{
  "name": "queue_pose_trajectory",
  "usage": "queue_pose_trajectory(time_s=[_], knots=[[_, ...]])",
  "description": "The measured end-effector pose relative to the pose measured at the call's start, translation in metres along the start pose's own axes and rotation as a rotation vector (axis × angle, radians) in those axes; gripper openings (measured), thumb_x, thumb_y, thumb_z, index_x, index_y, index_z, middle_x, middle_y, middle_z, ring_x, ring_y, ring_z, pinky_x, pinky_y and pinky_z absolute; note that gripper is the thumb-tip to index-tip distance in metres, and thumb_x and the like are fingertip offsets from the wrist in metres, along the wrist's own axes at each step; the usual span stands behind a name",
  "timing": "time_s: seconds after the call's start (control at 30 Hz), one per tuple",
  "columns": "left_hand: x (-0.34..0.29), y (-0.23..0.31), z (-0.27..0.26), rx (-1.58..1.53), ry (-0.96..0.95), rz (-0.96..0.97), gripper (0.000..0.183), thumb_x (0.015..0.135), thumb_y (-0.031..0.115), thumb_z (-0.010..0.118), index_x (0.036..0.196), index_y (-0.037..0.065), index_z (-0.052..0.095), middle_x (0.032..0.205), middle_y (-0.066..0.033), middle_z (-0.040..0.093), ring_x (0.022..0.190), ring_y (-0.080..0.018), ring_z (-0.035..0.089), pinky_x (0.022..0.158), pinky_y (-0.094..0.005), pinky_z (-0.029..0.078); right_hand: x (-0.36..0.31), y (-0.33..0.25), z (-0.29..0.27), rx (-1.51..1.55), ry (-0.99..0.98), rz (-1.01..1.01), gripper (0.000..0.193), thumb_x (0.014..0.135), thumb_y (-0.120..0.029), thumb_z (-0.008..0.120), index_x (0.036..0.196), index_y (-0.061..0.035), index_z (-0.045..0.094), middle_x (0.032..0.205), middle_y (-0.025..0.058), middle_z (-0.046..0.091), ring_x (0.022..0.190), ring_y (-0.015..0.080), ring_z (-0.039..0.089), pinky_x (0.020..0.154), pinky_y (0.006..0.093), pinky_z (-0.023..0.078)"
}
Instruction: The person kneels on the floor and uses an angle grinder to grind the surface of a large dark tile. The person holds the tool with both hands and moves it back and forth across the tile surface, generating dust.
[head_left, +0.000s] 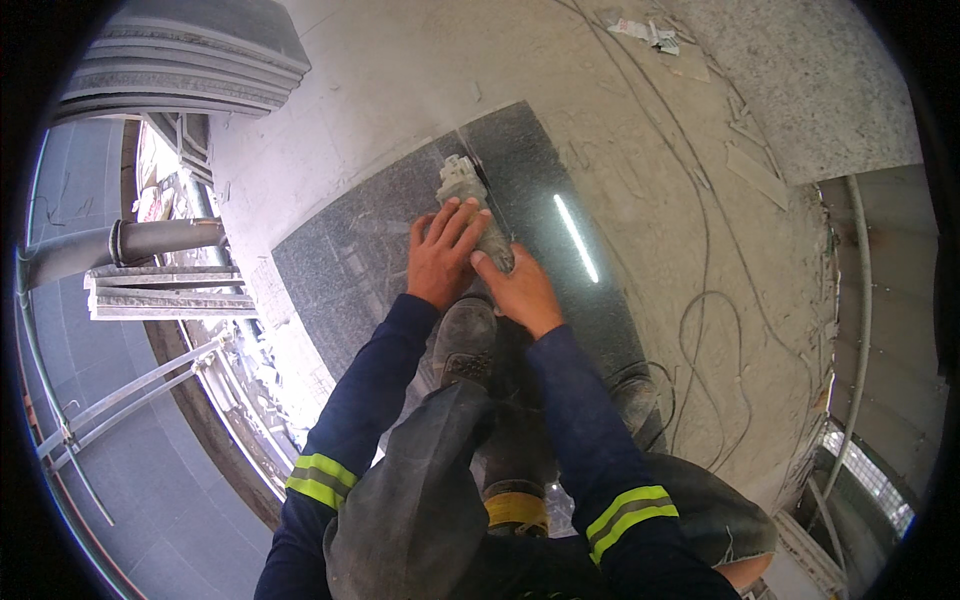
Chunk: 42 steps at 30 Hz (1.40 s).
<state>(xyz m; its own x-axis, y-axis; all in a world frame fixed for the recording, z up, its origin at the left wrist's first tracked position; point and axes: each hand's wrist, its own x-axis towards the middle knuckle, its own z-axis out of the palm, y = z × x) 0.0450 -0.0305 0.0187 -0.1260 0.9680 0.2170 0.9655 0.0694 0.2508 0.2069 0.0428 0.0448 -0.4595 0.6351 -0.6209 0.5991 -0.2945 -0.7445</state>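
Observation:
A dust-covered angle grinder [460,180] lies low over a dark polished stone slab [345,240]. Its head points away from me, and a thin dark disc edge shows along its right side. A straight line runs through the slab by the disc to the far edge. My left hand [440,255] is closed over the grinder's body from the left, fingers across its top. Around the rear of the body, my right hand [525,290] is closed too, its thumb toward the left hand. My shoe [466,340] presses on the slab just behind the hands.
Stacked slabs [190,60] stand far left, with more stone strips [170,292] below them. Metal pipes [130,245] run along the left side over a drop. A loose cable [705,240] loops across the dusty floor at right. Another stone slab [800,90] lies far right.

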Motion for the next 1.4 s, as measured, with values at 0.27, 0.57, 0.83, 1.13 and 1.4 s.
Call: queue_pose_trajectory(time_s=[0.27,0.57,0.83,1.13,1.4], knots=[[0.012,-0.011,0.003,-0.003,0.029,-0.008,0.071,0.081,0.014,0.081,0.149,0.021,0.060,0.160,-0.0041,0.056,0.151,-0.0278,0.049,0.115,-0.0548,0.041,0.030,0.008,0.011,0.001,0.037,-0.112,0.075,0.097,-0.054,0.071,0.132,0.0121,0.060,0.116,0.0288,0.071,0.099,0.0351,0.076,0.069,0.0400,0.061],[0.017,-0.021,0.010,0.077,0.018,0.002,0.071,0.082,0.015,0.081,0.149,0.023,0.060,0.159,-0.0010,0.057,0.149,-0.0252,0.051,0.114,-0.0532,0.042,0.036,0.000,0.010,-0.063,0.016,-0.061,0.086,0.096,-0.058,0.068,0.142,0.0144,0.056,0.136,0.0376,0.065,0.131,0.0493,0.064,0.110,0.0498,0.051],[0.003,0.001,0.003,0.028,0.040,0.012,0.072,0.080,0.014,0.082,0.148,0.022,0.061,0.158,-0.0026,0.058,0.148,-0.0257,0.051,0.113,-0.0530,0.042,0.010,0.009,0.003,0.021,0.024,-0.056,0.079,0.097,-0.051,0.073,0.138,0.0147,0.057,0.112,0.0291,0.072,0.082,0.0309,0.078,0.059,0.0366,0.064],[0.005,-0.003,0.004,-0.001,0.023,0.002,0.073,0.081,0.015,0.082,0.150,0.022,0.060,0.160,-0.0032,0.056,0.151,-0.0270,0.049,0.115,-0.0541,0.041,0.015,0.006,0.002,-0.017,-0.027,-0.023,0.089,0.096,-0.059,0.068,0.145,0.0143,0.053,0.132,0.0349,0.066,0.118,0.0445,0.068,0.096,0.0456,0.054],[0.019,-0.017,0.012,0.040,0.007,0.009,0.073,0.079,0.016,0.084,0.148,0.022,0.061,0.159,-0.0028,0.057,0.150,-0.0258,0.050,0.115,-0.0541,0.042,0.034,-0.004,0.003,-0.028,-0.011,-0.022,0.091,0.096,-0.058,0.067,0.147,0.0148,0.053,0.140,0.0377,0.064,0.132,0.0491,0.063,0.114,0.0486,0.048]])
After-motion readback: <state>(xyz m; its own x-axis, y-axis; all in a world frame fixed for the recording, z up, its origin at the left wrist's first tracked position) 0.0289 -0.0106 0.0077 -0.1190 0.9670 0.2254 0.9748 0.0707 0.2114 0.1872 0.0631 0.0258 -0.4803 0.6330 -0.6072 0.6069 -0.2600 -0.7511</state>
